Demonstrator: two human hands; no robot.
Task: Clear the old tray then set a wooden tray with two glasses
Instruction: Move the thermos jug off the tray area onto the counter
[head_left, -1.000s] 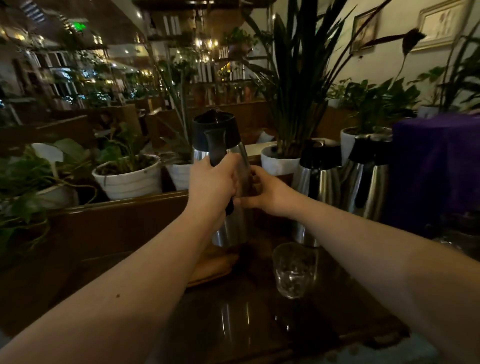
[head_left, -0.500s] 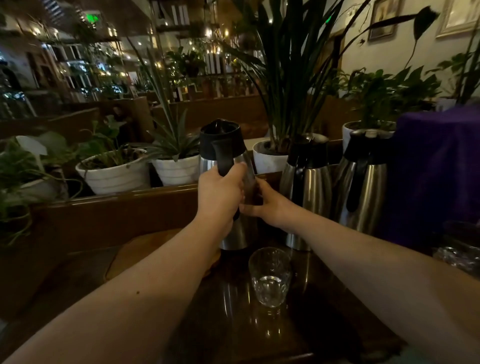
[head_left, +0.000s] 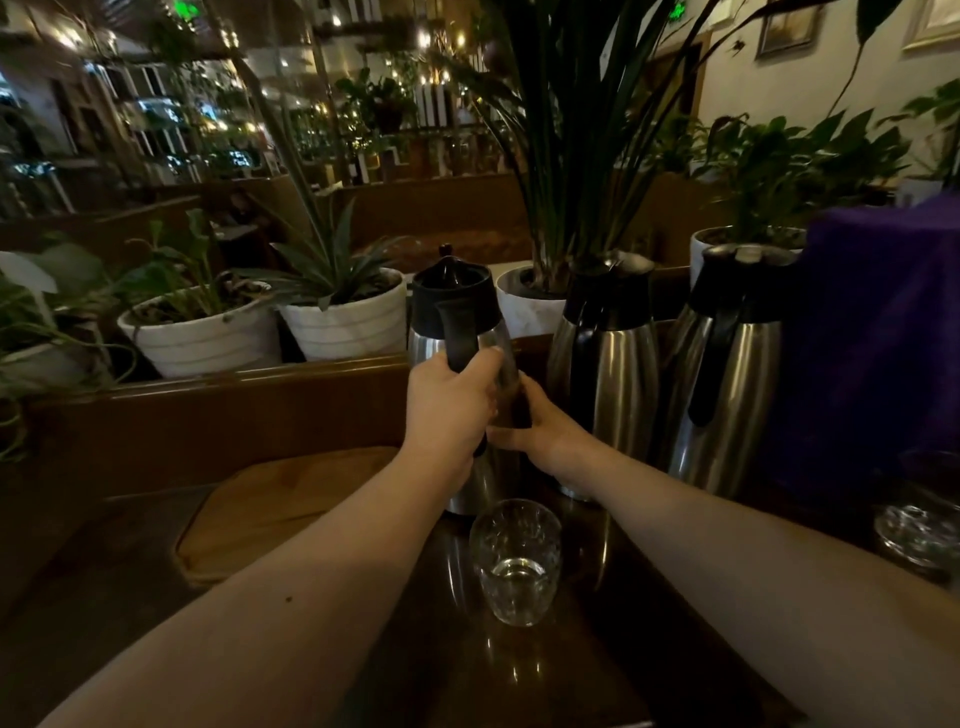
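Head view shows the wooden tray (head_left: 291, 512) lying flat on the dark desk (head_left: 561, 686) to my left, bare on the part my left forearm does not cover. One clear glass (head_left: 516, 561) stands upright on the desk, off the tray and just right of it, with a little water in its bottom. A second glass (head_left: 917, 535) sits at the far right edge, dim and hard to make out.

Just behind the near glass stands a steel carafe (head_left: 460, 332) with a black lid. My left hand (head_left: 449, 410) is wrapped tight around its black handle, and my right hand (head_left: 540, 431) presses against its side, fingers curled on the body. I cannot tell whether its base rests on the desk or on the tray's corner.

Two more steel carafes (head_left: 605, 364) (head_left: 727, 374) stand upright to the right, close together. A purple cloth (head_left: 883, 338) hangs beside them. White plant pots (head_left: 345, 325) line the wooden ledge behind.
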